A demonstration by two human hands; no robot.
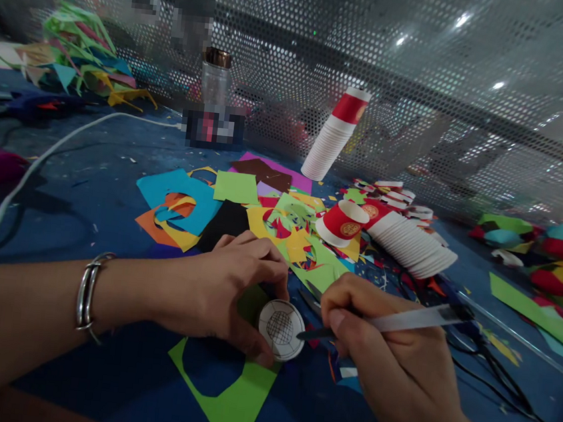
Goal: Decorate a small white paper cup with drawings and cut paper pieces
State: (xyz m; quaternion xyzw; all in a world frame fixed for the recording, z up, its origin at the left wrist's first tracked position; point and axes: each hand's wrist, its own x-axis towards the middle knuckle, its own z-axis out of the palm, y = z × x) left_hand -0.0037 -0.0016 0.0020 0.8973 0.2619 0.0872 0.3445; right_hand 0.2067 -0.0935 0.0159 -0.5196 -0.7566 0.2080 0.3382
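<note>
A perforated metal screen spans the far side, beyond a blue table strewn with coloured paper. The right hand, at the near right, has its fingers closed around a pen. The left hand forms a narrow curve, thumb and fingers around the left edge of a small white disc. On the right lies a stack of ribbed paper cups; a tall cup stack stands farther off, looking tilted. A green sheet with a round cut-out lies nearest, left of the middle. One red-and-white cup sits apart, beyond the hands. The pen points left, its dark tip at the disc's right edge; whether they touch, I cannot tell. The white disc, marked with a dark grid, is between both hands.
</note>
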